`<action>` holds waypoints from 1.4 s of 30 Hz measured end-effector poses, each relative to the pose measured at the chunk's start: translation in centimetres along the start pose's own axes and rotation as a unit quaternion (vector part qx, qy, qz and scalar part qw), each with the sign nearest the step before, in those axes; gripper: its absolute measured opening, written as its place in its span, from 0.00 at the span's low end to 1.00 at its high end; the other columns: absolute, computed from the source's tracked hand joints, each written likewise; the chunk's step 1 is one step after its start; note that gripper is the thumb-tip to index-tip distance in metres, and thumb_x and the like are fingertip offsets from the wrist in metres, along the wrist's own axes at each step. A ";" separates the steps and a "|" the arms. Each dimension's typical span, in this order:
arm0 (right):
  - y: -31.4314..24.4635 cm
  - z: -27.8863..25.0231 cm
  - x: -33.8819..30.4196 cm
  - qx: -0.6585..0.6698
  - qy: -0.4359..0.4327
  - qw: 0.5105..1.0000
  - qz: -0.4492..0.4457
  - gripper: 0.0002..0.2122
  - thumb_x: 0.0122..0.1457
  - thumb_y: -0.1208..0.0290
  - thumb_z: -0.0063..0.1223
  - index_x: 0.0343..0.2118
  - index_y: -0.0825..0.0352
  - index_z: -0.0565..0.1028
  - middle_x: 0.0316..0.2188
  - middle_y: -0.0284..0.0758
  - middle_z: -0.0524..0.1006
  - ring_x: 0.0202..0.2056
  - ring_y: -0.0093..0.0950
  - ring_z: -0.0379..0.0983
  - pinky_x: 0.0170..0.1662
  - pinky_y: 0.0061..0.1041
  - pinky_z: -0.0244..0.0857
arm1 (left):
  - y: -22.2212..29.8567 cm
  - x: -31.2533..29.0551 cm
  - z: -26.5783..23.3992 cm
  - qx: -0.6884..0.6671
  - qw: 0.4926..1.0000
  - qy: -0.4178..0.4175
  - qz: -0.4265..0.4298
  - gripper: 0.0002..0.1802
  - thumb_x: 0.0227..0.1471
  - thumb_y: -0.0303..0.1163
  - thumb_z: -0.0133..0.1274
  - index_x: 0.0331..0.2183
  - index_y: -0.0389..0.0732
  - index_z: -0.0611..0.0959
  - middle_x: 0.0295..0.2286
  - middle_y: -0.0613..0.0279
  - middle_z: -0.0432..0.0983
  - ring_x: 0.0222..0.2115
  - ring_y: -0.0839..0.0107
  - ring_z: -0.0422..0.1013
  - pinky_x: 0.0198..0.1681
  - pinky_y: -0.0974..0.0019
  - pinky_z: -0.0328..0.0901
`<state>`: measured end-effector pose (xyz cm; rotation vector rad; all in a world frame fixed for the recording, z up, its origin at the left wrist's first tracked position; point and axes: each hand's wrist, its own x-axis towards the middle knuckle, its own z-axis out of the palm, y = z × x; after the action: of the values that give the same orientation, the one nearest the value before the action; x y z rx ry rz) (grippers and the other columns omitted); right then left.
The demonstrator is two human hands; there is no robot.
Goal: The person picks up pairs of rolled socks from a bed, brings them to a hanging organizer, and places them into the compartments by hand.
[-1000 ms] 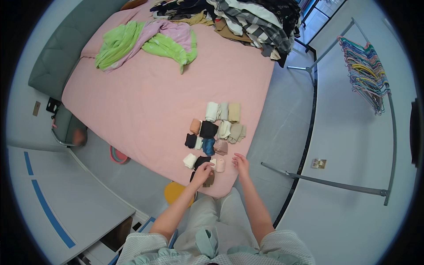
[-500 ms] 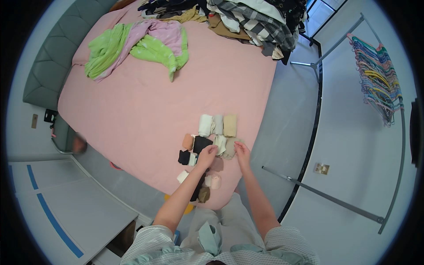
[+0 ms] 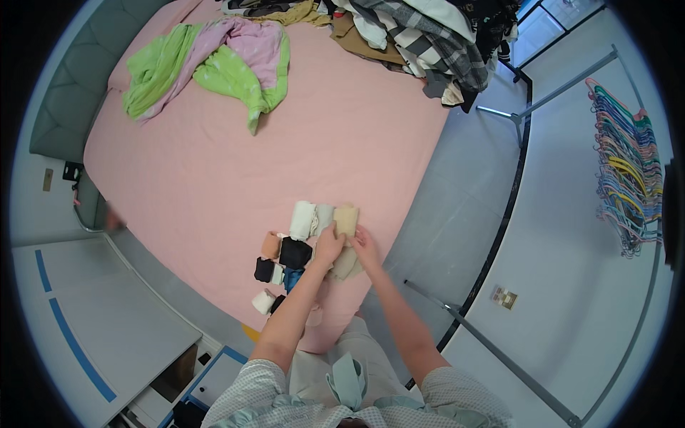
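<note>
On the pink bed sheet (image 3: 214, 182), a beige folded cloth bundle (image 3: 347, 216) lies at the right end of a row of small folded items. My left hand (image 3: 330, 245) is closed at its lower left edge, thumb toward the cloth. At its lower right edge is my right hand (image 3: 365, 247), with fingers bent in against it. Just below my hands sits a greige folded piece (image 3: 346, 264). A white roll (image 3: 302, 220) and a light grey roll (image 3: 324, 216) are beside the beige one. Nearer me are a black bundle (image 3: 295, 252) and a peach one (image 3: 271, 245), partly ringed by others; my left forearm hides some.
A green and pink blanket (image 3: 242, 75) lies crumpled at the far left. Heaped clothes (image 3: 428, 43) cover the far right corner of the bed. To the right stands a metal rack (image 3: 514, 371) with many hangers (image 3: 628, 171). A white cabinet top (image 3: 107, 307) is at the lower left.
My hands have gone from above the white and greige pieces up to the lower edge of the beige bundle and drawn closer together. The whole view has shifted.
</note>
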<state>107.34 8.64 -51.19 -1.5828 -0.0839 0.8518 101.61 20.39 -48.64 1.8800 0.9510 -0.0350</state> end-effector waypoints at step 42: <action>-14.9 11.9 -28.9 -0.022 -0.218 0.959 -0.182 0.40 0.45 0.76 0.60 0.60 0.71 0.50 0.54 0.39 0.62 0.53 0.27 0.62 0.55 0.27 0.57 | 4.7 -31.2 -21.6 -0.548 0.836 0.004 0.024 0.22 0.46 0.23 0.56 0.45 0.35 0.70 0.40 0.58 0.72 0.41 0.75 0.69 0.46 0.71 0.64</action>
<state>85.92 7.09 -23.96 -1.3380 -0.6927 0.8926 75.06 17.73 -21.27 0.8193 0.6751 0.4606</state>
